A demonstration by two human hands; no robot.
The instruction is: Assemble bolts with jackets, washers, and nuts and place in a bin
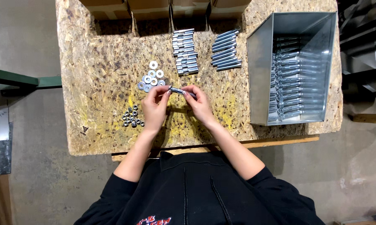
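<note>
Here both hands meet over the middle of the chipboard table (96,62). The left hand (154,109) and the right hand (199,104) each pinch one end of a single anchor bolt (180,91), which lies roughly level between the fingertips, just above the table surface. The fingers of both hands are closed narrowly around it.

Just beyond the left hand lies a small cluster of flat washers (151,77), and to its left, near the table's near edge, a scatter of small nuts (132,117). Farther off sit two rows of bolts: one stack (184,51) straight beyond the hands and a second stack (226,50) to its right. At the right stands a sheet-metal bin (258,79), holding many more bolts. Cardboard boxes (154,7) line the far edge. Nothing lies between the hands and these piles.
</note>
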